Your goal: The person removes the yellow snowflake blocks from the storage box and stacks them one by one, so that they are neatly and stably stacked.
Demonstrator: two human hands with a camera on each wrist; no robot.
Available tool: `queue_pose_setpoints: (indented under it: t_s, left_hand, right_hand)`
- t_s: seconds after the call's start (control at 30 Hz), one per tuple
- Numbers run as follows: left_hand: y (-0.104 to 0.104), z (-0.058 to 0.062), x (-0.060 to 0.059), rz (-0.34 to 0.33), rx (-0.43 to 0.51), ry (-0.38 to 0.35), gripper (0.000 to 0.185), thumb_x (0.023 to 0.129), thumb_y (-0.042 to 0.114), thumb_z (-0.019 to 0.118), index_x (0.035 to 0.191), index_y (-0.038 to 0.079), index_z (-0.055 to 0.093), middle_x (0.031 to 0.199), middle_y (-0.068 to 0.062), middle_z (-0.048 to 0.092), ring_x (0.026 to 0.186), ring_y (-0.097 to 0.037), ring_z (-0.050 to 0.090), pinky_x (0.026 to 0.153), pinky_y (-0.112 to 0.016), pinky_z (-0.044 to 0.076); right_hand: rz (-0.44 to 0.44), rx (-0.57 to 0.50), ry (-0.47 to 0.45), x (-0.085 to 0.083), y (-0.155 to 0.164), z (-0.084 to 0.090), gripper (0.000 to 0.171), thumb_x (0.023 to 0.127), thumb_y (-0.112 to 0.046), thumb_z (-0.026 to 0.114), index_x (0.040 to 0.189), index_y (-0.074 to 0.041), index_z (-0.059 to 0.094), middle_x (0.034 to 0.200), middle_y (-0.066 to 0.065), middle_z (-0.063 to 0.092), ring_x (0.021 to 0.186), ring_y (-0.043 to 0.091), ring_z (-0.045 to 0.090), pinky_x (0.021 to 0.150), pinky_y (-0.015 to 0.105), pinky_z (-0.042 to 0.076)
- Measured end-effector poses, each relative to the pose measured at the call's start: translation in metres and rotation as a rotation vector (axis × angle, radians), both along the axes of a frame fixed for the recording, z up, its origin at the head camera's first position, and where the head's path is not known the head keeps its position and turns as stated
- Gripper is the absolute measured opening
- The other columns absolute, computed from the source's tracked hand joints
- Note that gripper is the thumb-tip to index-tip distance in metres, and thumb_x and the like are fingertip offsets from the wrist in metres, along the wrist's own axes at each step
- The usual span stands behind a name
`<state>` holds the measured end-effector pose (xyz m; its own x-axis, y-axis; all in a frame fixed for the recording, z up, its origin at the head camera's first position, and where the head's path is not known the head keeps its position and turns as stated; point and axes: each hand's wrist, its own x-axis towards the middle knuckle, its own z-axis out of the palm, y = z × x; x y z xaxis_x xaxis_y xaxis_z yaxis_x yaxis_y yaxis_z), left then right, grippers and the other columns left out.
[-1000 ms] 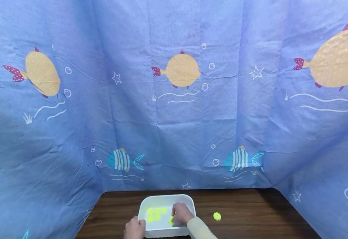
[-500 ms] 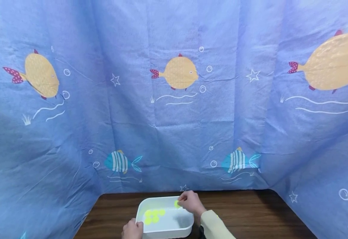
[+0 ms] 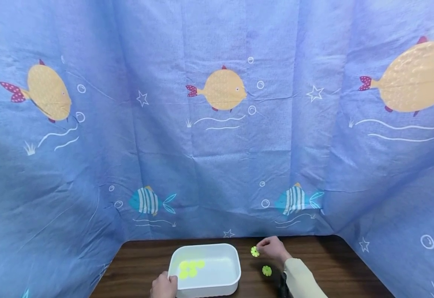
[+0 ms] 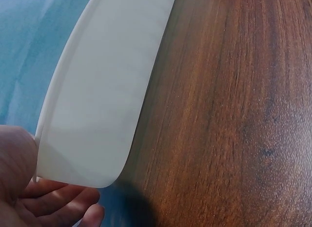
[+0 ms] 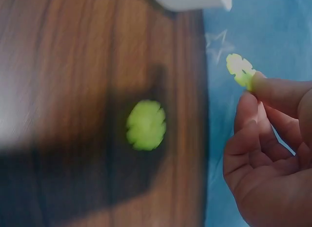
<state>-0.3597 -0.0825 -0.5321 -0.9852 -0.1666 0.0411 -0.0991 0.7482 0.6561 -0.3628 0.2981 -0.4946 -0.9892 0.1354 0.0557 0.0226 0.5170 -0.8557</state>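
Observation:
Pinched between the thumb and fingers of my right hand point(image 3: 274, 248) is a neon-yellow snowflake building disc point(image 5: 240, 70), held over the table to the right of the white plastic bin point(image 3: 217, 287). A second snowflake disc point(image 3: 267, 270) lies flat on the wood just below that hand, and the right wrist view shows it slightly blurred. My left hand point(image 3: 164, 285) grips the bin's near left corner, thumb over the rim and fingers against the outside wall. Several more yellow discs point(image 3: 192, 265) lie grouped at the left inside the bin.
The dark wood table point(image 3: 325, 265) carries the bin and the loose disc. A blue curtain point(image 3: 217, 174) printed with fish hangs behind the table and along both sides.
My right hand has lifted one disc out of the bin and carried it right, past the bin's right wall. My left hand keeps its grip on the bin's corner.

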Motion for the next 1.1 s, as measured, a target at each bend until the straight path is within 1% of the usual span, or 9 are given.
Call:
queue_pose_setpoints:
  t_s: [0.07, 0.1, 0.2, 0.3, 0.5, 0.77, 0.97, 1.1]
  left_hand:
    - [0.001, 0.000, 0.000, -0.002, -0.005, -0.009, 0.028, 0.081, 0.020, 0.047, 0.088, -0.004, 0.061, 0.081, -0.024, 0.063, 0.069, -0.036, 0.059, 0.062, -0.048, 0.045]
    - [0.001, 0.000, 0.000, -0.003, -0.007, -0.017, 0.028, 0.081, 0.020, 0.047, 0.089, -0.004, 0.060, 0.081, -0.023, 0.063, 0.069, -0.036, 0.059, 0.063, -0.048, 0.045]
    - [0.001, -0.001, 0.000, -0.002, -0.007, -0.028, 0.029, 0.082, 0.020, 0.047, 0.090, -0.005, 0.060, 0.080, -0.023, 0.063, 0.070, -0.035, 0.060, 0.064, -0.048, 0.045]
    - [0.002, -0.001, 0.000, -0.002, -0.003, -0.031, 0.029, 0.081, 0.020, 0.047, 0.090, -0.004, 0.060, 0.080, -0.022, 0.063, 0.070, -0.035, 0.060, 0.064, -0.047, 0.046]
    - [0.000, -0.001, 0.000, -0.006, -0.002, -0.019, 0.030, 0.081, 0.020, 0.046, 0.091, -0.004, 0.061, 0.081, -0.022, 0.063, 0.069, -0.035, 0.059, 0.063, -0.047, 0.045]
    - [0.000, -0.001, -0.002, 0.009, 0.007, -0.027, 0.032, 0.082, 0.020, 0.047, 0.095, -0.005, 0.061, 0.082, -0.023, 0.063, 0.071, -0.035, 0.060, 0.062, -0.046, 0.045]
    - [0.000, 0.001, -0.002, 0.014, 0.017, -0.055, 0.033, 0.082, 0.019, 0.046, 0.096, -0.006, 0.061, 0.082, -0.022, 0.063, 0.071, -0.032, 0.060, 0.062, -0.045, 0.046]
    - [0.001, 0.001, -0.001, 0.016, 0.022, -0.064, 0.033, 0.082, 0.019, 0.046, 0.097, -0.006, 0.061, 0.083, -0.022, 0.064, 0.071, -0.033, 0.061, 0.063, -0.046, 0.046]
  right_hand:
    - [-0.008, -0.065, -0.026, 0.004, 0.009, -0.008, 0.010, 0.078, -0.004, 0.067, 0.082, 0.005, 0.069, 0.066, 0.002, 0.060, 0.059, 0.012, 0.054, 0.055, 0.029, 0.047]
    - [-0.011, -0.074, -0.035, 0.005, 0.013, -0.012, 0.010, 0.078, -0.003, 0.066, 0.083, 0.005, 0.068, 0.064, 0.001, 0.059, 0.056, 0.011, 0.053, 0.053, 0.028, 0.046]
    - [-0.026, -0.058, -0.053, 0.009, 0.021, -0.021, 0.009, 0.078, -0.004, 0.065, 0.082, 0.004, 0.068, 0.060, -0.002, 0.057, 0.049, 0.008, 0.048, 0.046, 0.022, 0.040]
    - [-0.039, -0.043, -0.077, 0.014, 0.027, -0.027, 0.009, 0.079, -0.005, 0.064, 0.082, 0.003, 0.068, 0.058, -0.003, 0.055, 0.045, 0.006, 0.043, 0.042, 0.019, 0.034]
    - [-0.029, -0.035, -0.102, 0.023, 0.034, -0.031, 0.011, 0.079, -0.005, 0.063, 0.083, 0.004, 0.067, 0.057, -0.002, 0.056, 0.045, 0.006, 0.042, 0.041, 0.018, 0.032]
    - [-0.017, -0.062, -0.169, 0.027, 0.042, -0.036, 0.011, 0.080, -0.006, 0.062, 0.086, 0.003, 0.067, 0.058, -0.002, 0.055, 0.048, 0.008, 0.044, 0.042, 0.019, 0.032]
    - [-0.002, -0.091, -0.176, 0.028, 0.040, -0.039, 0.014, 0.081, -0.007, 0.063, 0.088, 0.004, 0.067, 0.057, -0.003, 0.052, 0.051, 0.009, 0.045, 0.044, 0.019, 0.033]
    - [-0.002, -0.100, -0.175, 0.027, 0.039, -0.041, 0.015, 0.081, -0.007, 0.063, 0.089, 0.005, 0.066, 0.057, -0.003, 0.053, 0.051, 0.008, 0.045, 0.044, 0.019, 0.033]
